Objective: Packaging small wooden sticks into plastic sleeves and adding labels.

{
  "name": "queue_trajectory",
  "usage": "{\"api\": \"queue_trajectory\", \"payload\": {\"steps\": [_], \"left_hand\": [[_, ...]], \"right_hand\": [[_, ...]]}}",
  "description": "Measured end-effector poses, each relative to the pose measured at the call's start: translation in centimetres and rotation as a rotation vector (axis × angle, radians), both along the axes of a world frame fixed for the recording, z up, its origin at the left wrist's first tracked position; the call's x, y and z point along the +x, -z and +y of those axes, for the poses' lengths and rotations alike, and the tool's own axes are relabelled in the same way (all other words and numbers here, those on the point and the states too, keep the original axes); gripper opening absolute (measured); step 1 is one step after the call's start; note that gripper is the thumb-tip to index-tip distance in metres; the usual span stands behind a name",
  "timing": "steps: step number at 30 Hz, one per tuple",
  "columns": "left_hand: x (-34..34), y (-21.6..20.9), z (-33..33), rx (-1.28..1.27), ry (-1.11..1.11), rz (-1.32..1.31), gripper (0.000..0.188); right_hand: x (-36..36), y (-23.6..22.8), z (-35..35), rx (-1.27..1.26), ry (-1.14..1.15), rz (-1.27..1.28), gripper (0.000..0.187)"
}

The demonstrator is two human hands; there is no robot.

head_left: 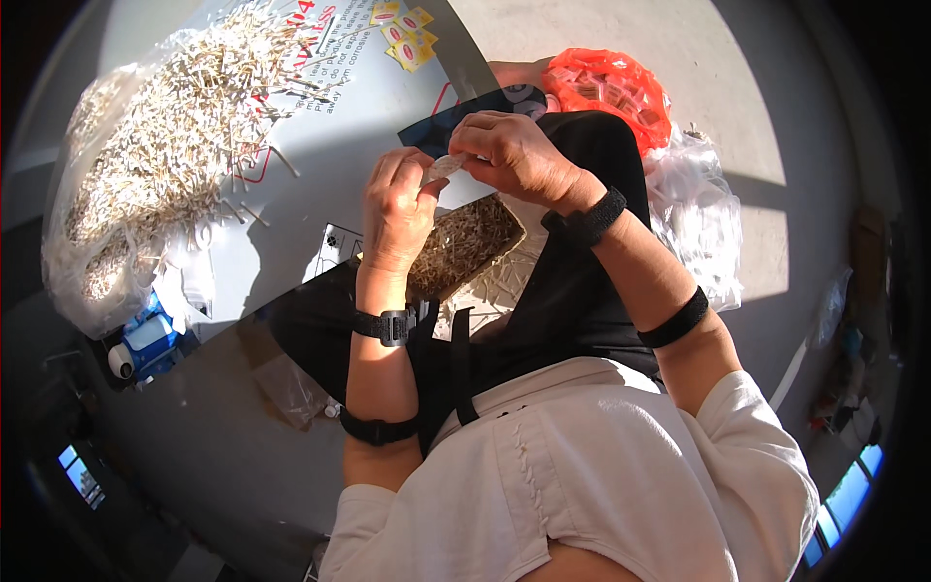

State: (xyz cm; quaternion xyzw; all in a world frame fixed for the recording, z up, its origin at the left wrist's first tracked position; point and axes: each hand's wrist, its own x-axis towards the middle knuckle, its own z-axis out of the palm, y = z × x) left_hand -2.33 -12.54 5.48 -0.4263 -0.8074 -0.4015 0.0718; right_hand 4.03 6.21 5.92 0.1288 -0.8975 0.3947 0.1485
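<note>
My left hand (396, 211) and my right hand (517, 155) meet over my lap. Between their fingertips they pinch a small, pale, see-through piece (446, 166) that looks like a little plastic bag. Its contents, if any, are too small to make out. Just below the hands, a brown open box (522, 236) rests between my legs, full of short, thin, pale sticks (456, 248). More loose sticks lie beside the box.
A grey-white table (291, 209) on the left carries a large heap of pale sticks (184, 126) spilling from a clear bag (73, 257), plus yellow stickers (407, 39) and a phone (337, 247). At right are a red bag (606, 73) of small packets and clear plastic bags (693, 209).
</note>
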Motion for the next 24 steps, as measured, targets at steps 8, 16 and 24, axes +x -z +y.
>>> {"api": "queue_trajectory", "payload": {"steps": [8, 16, 24], "left_hand": [[-0.5, 0.0, 0.4, -0.074, 0.039, 0.040, 0.015], [-0.3, -0.2, 0.6, -0.069, 0.050, 0.052, 0.020], [-0.2, -0.4, 0.8, -0.046, 0.022, 0.018, 0.015]], "right_hand": [[0.3, -0.6, -0.6, 0.063, 0.012, -0.014, 0.023], [-0.8, -0.5, -0.9, 0.205, -0.045, 0.126, 0.021], [-0.5, 0.2, 0.0, 0.158, -0.085, 0.056, 0.026]]}}
